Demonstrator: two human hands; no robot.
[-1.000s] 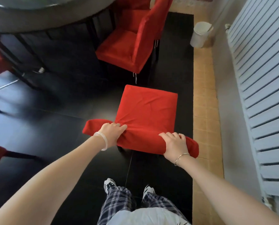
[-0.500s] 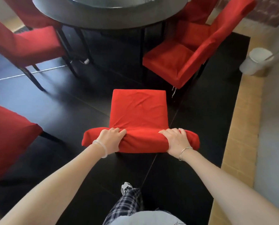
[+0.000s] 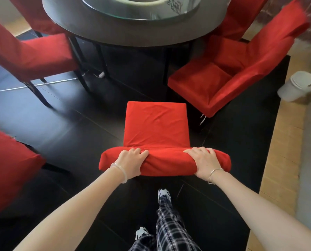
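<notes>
We still clamp our left hand [image 3: 131, 163] and right hand [image 3: 204, 163] over the back of the red chair [image 3: 156, 124], which now stands nearer the round table [image 3: 133, 38] than before.

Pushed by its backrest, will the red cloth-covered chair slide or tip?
The red cloth-covered chair likely slides on the glossy black floor. Left hand and right hand grip its top, so it might tip. Its wrinkled cover may shift.
</notes>
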